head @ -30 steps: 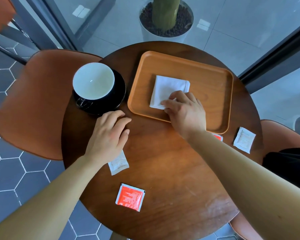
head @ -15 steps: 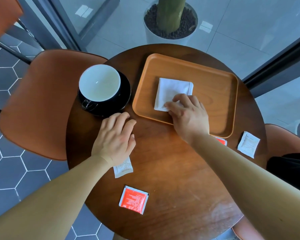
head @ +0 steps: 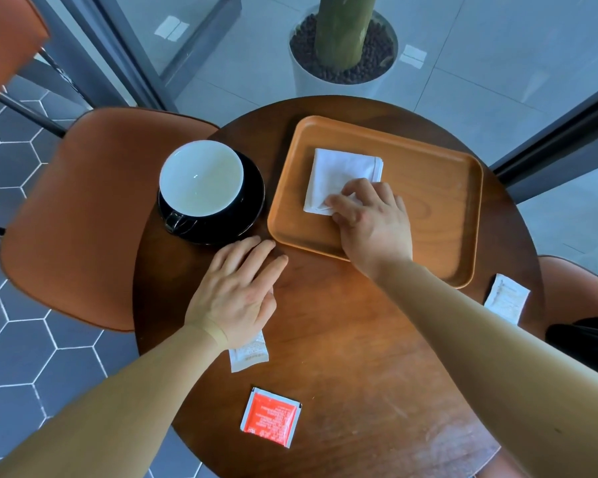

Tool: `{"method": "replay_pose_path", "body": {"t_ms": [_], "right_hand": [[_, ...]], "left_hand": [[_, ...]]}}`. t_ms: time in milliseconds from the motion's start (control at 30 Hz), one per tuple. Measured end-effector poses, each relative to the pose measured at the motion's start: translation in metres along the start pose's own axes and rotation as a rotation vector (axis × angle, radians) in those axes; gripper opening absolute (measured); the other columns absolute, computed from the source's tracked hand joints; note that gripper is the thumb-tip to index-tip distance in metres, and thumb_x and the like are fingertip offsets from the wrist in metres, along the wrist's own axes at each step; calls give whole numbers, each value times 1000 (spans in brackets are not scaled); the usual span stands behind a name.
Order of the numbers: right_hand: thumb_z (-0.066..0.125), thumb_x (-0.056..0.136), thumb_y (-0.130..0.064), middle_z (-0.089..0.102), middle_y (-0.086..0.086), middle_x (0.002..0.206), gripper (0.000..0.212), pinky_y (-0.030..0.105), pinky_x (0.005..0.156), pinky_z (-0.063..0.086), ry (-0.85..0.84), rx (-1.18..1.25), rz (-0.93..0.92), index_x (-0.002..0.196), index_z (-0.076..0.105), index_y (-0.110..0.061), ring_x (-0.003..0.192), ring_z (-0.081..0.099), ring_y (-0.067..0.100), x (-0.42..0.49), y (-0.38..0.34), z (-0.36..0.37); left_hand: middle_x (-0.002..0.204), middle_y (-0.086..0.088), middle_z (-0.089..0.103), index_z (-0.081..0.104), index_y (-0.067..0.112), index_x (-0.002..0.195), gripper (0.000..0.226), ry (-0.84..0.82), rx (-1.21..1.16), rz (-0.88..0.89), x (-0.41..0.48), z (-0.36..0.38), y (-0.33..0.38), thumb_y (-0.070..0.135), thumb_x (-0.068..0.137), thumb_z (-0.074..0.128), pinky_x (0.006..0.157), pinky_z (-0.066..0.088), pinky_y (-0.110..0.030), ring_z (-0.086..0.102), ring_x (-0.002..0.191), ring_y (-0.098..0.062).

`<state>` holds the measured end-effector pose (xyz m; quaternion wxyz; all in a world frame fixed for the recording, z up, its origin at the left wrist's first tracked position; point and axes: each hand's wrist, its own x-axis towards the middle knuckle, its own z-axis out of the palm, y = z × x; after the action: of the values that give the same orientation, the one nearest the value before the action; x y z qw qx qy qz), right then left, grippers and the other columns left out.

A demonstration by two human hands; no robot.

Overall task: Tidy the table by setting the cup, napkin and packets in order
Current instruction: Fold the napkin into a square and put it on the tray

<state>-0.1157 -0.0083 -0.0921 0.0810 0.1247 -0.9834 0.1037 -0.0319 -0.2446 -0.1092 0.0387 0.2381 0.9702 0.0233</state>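
Observation:
A white cup (head: 201, 181) stands empty on a black saucer (head: 252, 208) at the table's far left. To its right is a wooden tray (head: 439, 208) holding a folded white napkin (head: 342, 170). My right hand (head: 373, 222) is over the tray, and its thumb and fingers pinch the napkin's near corner. My left hand (head: 235, 294) lies flat on the table just below the saucer, with its heel covering the top of a white packet (head: 249, 357). A red packet (head: 271, 417) lies near the front edge. Another white packet (head: 506, 301) lies at the right edge.
The round wooden table (head: 342, 357) is small, with orange chairs on the left (head: 83, 219) and right (head: 573, 288). A white planter (head: 342, 46) stands behind glass beyond the far edge. Something black (head: 584, 339) sits on the right chair.
My right fingers have curled in on the napkin's near corner. My left fingers have stretched out straighter towards the saucer. A red packet beside my right forearm is now hidden.

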Motion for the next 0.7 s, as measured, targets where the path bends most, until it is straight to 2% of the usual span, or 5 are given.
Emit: {"method": "replay_pose_path", "body": {"t_ms": [300, 700], "right_hand": [[57, 95, -19, 58, 0, 120, 25, 43, 83, 45, -34, 10, 38, 114, 69, -30, 109, 52, 30, 27, -7, 3], [55, 95, -15, 58, 1, 120, 26, 42, 83, 41, -48, 10, 82, 112, 69, -27, 109, 50, 30, 46, -15, 6]], "left_hand": [[143, -12, 49, 53, 18, 133, 46, 8, -36, -23, 0, -1, 0, 30, 89, 45, 108, 35, -51, 43, 135, -33], [144, -12, 49, 53, 19, 133, 46, -2, -41, -25, -1, 0, 0, 32, 89, 46, 107, 36, -51, 43, 135, -33]]}}
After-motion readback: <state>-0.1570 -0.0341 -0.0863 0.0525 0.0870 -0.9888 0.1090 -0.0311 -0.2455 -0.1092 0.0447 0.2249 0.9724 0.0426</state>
